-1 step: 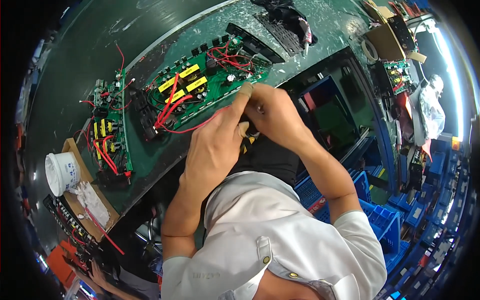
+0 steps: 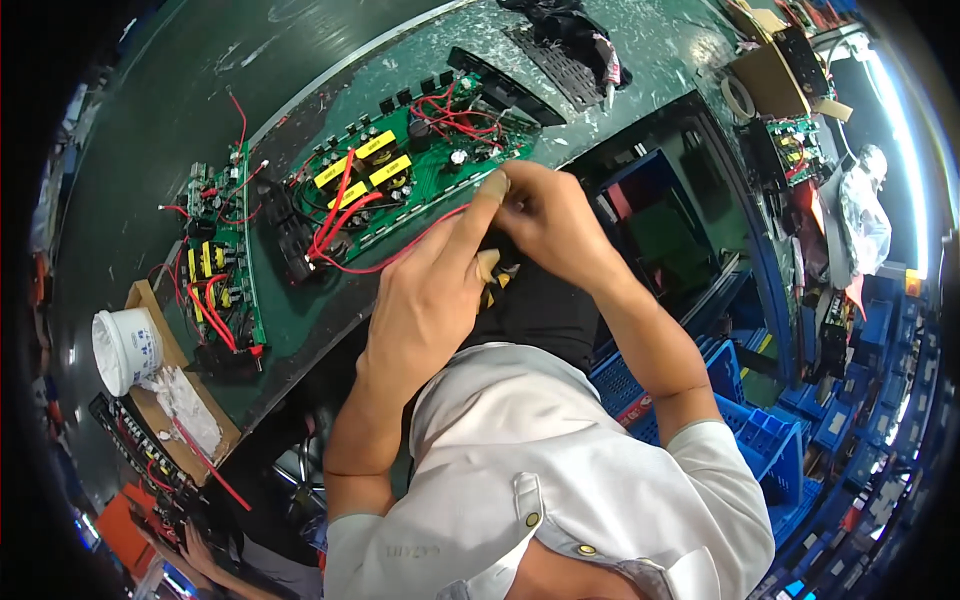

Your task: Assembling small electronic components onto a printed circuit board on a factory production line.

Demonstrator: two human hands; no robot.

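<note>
Head view | red wire (image 2: 362,272): trailing from left end of larger green circuit board (image 2: 435,172) toward left hand (image 2: 425,295) | left hand, right hand (image 2: 555,215): resting nearside of board, fingers curled near-closed; grip hidden, cannot tell | hazard: tugging possibly straining wire | bench (image 2: 310,50): ending just nearside, offering room beyond board

at the centre of the frame, your left hand (image 2: 428,290) and right hand (image 2: 550,215) meet, their curled fingers hiding anything between them. a red wire (image 2: 380,268) slips behind your left hand, its end out of sight. just below, a yellow-and-black object (image 2: 498,288) is mostly covered, its kind unclear. the upper edge crops a black cloth (image 2: 568,32); at lower left, a co-worker's hands (image 2: 198,550) blur; at far right, blue bins (image 2: 835,425) hold contents too small to tell.
</note>
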